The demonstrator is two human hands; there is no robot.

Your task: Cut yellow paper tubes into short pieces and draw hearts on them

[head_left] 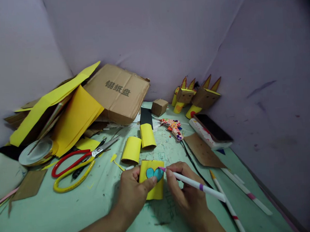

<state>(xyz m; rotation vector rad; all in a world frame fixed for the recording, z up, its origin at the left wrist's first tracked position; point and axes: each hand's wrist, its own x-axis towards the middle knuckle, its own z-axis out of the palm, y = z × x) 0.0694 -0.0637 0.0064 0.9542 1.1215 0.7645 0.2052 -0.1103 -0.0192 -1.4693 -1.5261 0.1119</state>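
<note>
My left hand (pixel 135 191) grips a yellow paper tube (pixel 156 193) with its thumb over the front, beside a blue heart (pixel 158 174) outlined in dark on it. In my right hand (pixel 186 190) is a white felt-tip pen (pixel 197 185) with a purple band, its purplish tip at the heart's upper right edge. Just beyond stand two more yellow tubes, one on the left (pixel 131 150) and one (pixel 147 136) with a black piece behind it. My fingers partly hide the tube I hold.
Red-and-yellow-handled scissors (pixel 77 168) lie left, before yellow sheets (pixel 75 116) and a cardboard box (pixel 117 92). A patterned glue gun (pixel 173 127) with a black cord, a phone (pixel 212 126), two pens, including an orange-tipped one (pixel 228 202), and horned cardboard figures (pixel 204 96) are right.
</note>
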